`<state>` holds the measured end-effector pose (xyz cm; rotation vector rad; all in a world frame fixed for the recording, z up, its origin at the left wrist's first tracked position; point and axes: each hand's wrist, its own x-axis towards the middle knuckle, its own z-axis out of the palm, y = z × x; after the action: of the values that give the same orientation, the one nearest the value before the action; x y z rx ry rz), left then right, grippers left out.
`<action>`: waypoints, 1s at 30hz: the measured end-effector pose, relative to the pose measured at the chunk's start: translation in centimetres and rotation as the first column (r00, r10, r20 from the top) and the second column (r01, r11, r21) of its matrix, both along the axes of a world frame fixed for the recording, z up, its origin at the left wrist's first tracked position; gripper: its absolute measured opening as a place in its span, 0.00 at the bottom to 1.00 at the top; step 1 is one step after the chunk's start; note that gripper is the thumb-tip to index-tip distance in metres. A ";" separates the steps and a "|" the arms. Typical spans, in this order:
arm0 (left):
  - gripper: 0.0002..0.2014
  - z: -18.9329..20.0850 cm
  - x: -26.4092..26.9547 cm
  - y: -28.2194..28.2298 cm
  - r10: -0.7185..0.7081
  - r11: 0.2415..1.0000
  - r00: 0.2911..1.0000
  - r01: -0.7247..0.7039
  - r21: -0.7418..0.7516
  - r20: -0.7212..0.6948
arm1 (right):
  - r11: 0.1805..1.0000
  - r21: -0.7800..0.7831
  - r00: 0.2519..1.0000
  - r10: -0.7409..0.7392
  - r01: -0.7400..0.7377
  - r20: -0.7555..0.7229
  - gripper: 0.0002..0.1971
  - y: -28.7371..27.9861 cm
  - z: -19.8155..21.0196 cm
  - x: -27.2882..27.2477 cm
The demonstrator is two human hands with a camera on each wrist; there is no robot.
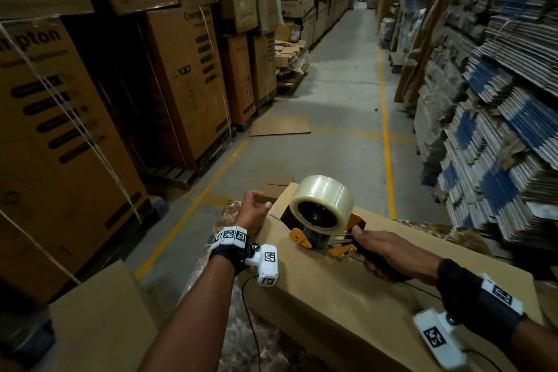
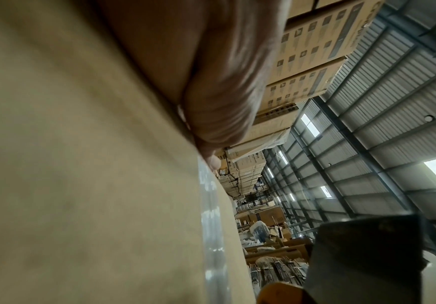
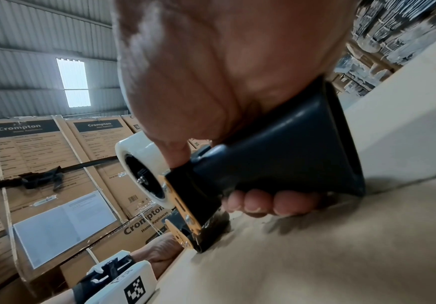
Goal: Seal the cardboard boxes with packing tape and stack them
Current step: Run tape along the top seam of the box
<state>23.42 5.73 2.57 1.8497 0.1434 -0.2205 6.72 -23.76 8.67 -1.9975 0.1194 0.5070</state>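
A long brown cardboard box (image 1: 362,305) lies in front of me on a mottled surface. On its top seam sits a tape dispenser (image 1: 320,229) with orange side plates and a roll of clear tape (image 1: 322,201). My right hand (image 1: 383,254) grips the dispenser's dark handle (image 3: 276,164), fingers curled under it, with its front edge touching the cardboard (image 3: 315,257). My left hand (image 1: 255,211) rests with its palm on the box's far left edge, fingers loosely bent and holding nothing. A strip of clear tape (image 2: 211,226) runs along the box beside that palm.
Tall stacks of printed cartons (image 1: 187,78) on pallets line the left. Bundles of flattened cardboard (image 1: 498,130) fill the right. A concrete aisle with yellow lines (image 1: 385,130) runs ahead, with a flat cardboard sheet (image 1: 280,125) on it. Another plain box (image 1: 99,320) stands at lower left.
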 end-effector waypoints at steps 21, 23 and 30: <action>0.09 1.4 -2.5 0.1 0.126 0.988 0.989 -0.133 0.083 0.079 | 0.997 0.075 0.997 0.023 -0.017 -0.068 0.49 -0.3 0.2 0.5; 0.10 1.5 -2.6 0.1 0.102 0.987 0.991 -0.112 0.115 0.092 | 0.997 0.074 0.998 0.022 -0.017 -0.066 0.52 -0.5 -0.2 0.7; 0.13 1.6 -2.7 -0.4 0.088 0.932 0.992 -0.115 0.344 0.093 | 0.997 0.032 0.995 0.071 -0.069 -0.071 0.54 -0.8 -0.2 0.9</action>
<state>20.68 5.32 4.20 2.1949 0.2369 -0.0528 7.65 -24.52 8.43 -1.9602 0.0857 0.6225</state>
